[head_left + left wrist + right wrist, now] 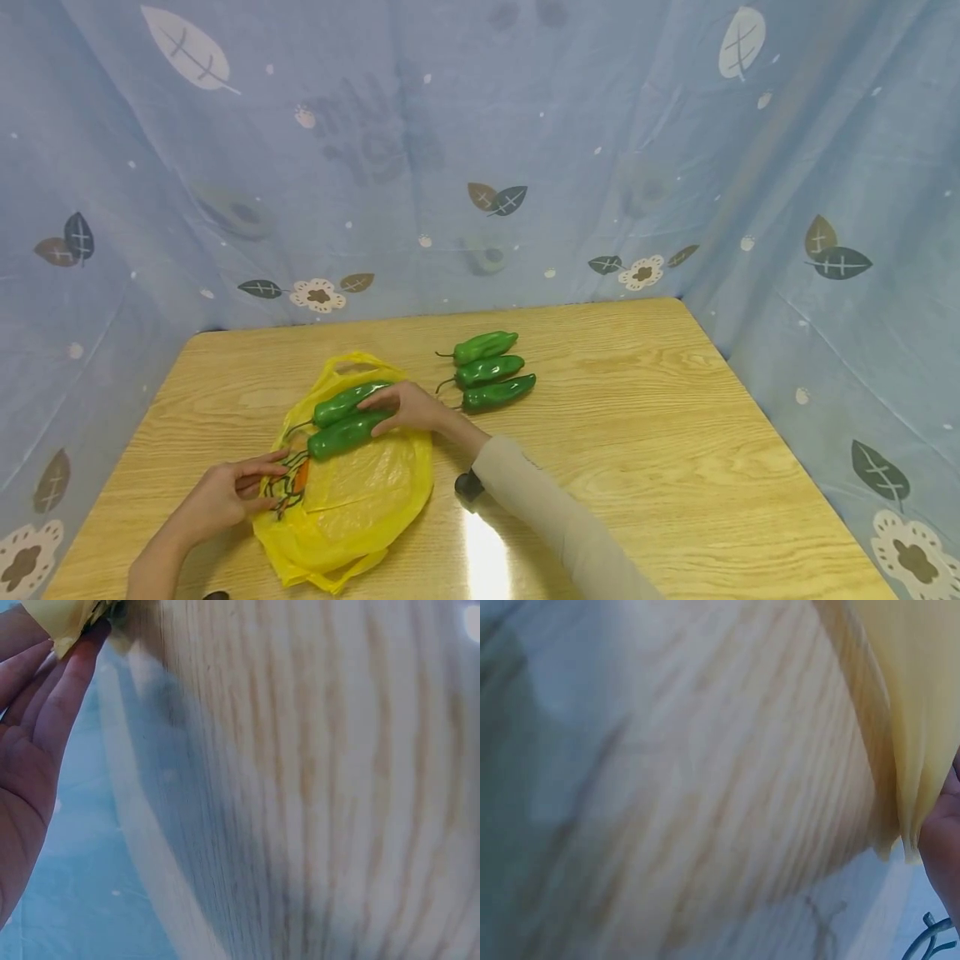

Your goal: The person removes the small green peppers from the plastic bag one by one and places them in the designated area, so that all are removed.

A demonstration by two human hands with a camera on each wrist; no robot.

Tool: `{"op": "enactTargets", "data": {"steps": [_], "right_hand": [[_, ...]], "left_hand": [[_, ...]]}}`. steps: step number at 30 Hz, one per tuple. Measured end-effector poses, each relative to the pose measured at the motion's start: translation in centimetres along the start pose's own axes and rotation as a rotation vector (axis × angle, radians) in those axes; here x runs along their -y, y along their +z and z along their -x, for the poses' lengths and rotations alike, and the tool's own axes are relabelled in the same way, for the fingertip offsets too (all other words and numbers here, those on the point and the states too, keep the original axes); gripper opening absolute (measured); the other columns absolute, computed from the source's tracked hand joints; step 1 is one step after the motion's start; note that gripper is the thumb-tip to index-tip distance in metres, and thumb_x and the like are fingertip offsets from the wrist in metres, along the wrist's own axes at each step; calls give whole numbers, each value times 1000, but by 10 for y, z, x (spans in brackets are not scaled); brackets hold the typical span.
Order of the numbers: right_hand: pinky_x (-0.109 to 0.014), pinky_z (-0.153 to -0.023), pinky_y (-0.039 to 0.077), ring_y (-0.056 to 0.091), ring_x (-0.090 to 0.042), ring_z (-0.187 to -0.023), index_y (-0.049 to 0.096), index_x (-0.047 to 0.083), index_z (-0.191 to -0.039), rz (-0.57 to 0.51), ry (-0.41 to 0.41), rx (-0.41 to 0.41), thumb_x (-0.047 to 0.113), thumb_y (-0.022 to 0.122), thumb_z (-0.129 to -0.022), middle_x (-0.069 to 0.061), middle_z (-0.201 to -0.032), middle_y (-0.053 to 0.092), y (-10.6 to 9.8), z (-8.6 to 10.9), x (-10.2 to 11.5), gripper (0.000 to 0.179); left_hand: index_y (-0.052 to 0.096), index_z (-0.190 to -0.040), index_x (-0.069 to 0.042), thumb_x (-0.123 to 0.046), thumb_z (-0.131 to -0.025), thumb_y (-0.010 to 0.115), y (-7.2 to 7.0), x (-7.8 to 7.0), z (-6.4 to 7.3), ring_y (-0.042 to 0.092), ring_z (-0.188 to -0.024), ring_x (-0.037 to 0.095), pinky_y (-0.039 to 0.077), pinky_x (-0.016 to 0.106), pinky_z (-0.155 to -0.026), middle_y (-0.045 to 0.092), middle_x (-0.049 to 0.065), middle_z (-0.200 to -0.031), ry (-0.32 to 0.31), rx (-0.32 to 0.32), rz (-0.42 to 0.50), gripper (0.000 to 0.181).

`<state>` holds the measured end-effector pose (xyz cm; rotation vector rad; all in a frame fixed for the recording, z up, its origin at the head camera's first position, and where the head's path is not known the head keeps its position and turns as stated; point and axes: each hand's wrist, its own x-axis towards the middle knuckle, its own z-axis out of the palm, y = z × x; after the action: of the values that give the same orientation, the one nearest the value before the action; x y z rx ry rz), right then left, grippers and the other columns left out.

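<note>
The bag (pixel 367 492), yellow and crumpled, lies spread out on the left part of the table (pixel 637 433). Two green peppers lie side by side on its far half, both slanting, with their stems toward the left: the near pepper (pixel 341 437) and the far pepper (pixel 345 406).

The right hand (pixel 412 407) reaches in from the right over their right ends. Its grip is narrow and holds the near pepper, thumb on the near side and fingers on the far side, where they also touch the far pepper. The left hand (pixel 221 496) is at the left edge of the bag, beside a dark and orange print (pixel 300 479); its fingertips pinch the plastic, and the left wrist view shows a yellow fold at them.

Three more green peppers (pixel 491 370) lie in a row just right of the bag, toward the far side of the table, their stems also to the left. A light sleeve (pixel 558 512) covers the right forearm, and a small black object (pixel 468 486) shows beside its cuff. Light glares off the near part of the table. Blue cloth (pixel 555 125), printed with leaves and flowers, hangs at the far, left and right sides.
</note>
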<state>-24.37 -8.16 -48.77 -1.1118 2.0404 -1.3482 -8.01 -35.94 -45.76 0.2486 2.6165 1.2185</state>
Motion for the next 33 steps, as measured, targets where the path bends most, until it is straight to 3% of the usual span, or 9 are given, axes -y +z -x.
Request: {"op": "enactTargets", "data": {"steps": [7, 10, 13, 16, 23, 26, 29, 32, 33], "right_hand": [[-13, -103, 38, 53, -4, -118, 67, 9, -123, 243, -35, 35, 13, 81, -78, 0, -123, 65, 0, 1, 3, 47], [-13, -104, 37, 52, -5, -119, 66, 10, -125, 276, -50, 66, 15, 80, -79, 0, -125, 64, 1, 1, 4, 48], [-12, -104, 36, 52, -5, -120, 65, 12, -126, 300, -54, 88, 17, 80, -80, 0, -127, 63, 2, 1, 5, 48], [-11, -103, 36, 52, -5, -119, 65, 13, -126, 319, -51, 88, 17, 80, -80, 0, -127, 63, 3, 1, 5, 48], [-15, -101, 41, 52, 0, -116, 67, 13, -122, 190, -1, 27, 21, 80, -79, 4, -124, 64, 2, 5, 7, 45], [-11, -85, 47, 55, 4, -88, 67, 12, -123, 94, -1, -12, 20, 79, -80, 4, -119, 66, 1, 7, 11, 45], [-11, -60, 42, 38, 1, -57, 65, 12, -125, 28, -23, -38, 19, 77, -83, 7, -104, 67, 0, 11, 17, 45], [-15, -46, 30, 22, -6, -46, 64, 11, -127, -44, -41, -58, 14, 75, -84, 5, -74, 55, -4, 16, 25, 44], [-16, -45, 28, 21, -6, -45, 64, 11, -127, -60, -46, -69, 13, 74, -85, 8, -76, 55, -5, 18, 27, 44]], "left_hand": [[69, -113, -2, -15, -78, 79, 0, -1, 0, 48, -106, -12, 56, 37, -88, 46, 29, -138, -9, 2, 1, 39], [68, -115, -1, -14, -78, 79, 0, -2, 0, 58, -112, 11, 56, 36, -87, 46, 29, -138, -19, 5, -6, 40], [67, -116, 1, -12, -79, 79, 1, -3, 0, 56, -114, 37, 56, 36, -87, 45, 31, -138, -30, 8, -2, 41], [66, -116, 2, -11, -79, 78, 2, -2, 1, 52, -114, 45, 56, 36, -87, 44, 32, -138, -42, 9, 10, 42], [68, -115, -1, -13, -78, 79, 3, 0, 1, 53, -116, 41, 56, 35, -87, 45, 29, -139, -35, -5, -13, 40], [69, -113, -2, -15, -78, 79, 2, 1, 2, 55, -115, 32, 56, 35, -87, 46, 28, -139, -25, -10, -28, 39], [69, -113, -3, -16, -78, 79, 1, 1, 2, 56, -114, 20, 57, 35, -87, 46, 28, -138, -17, -8, -26, 39], [69, -113, -2, -16, -78, 79, 1, 2, 2, 56, -112, 8, 57, 35, -87, 46, 29, -138, -11, -5, -18, 39], [69, -113, -2, -16, -78, 79, 0, 2, 2, 55, -111, 7, 57, 35, -87, 46, 29, -138, -10, -4, -14, 40]]}}
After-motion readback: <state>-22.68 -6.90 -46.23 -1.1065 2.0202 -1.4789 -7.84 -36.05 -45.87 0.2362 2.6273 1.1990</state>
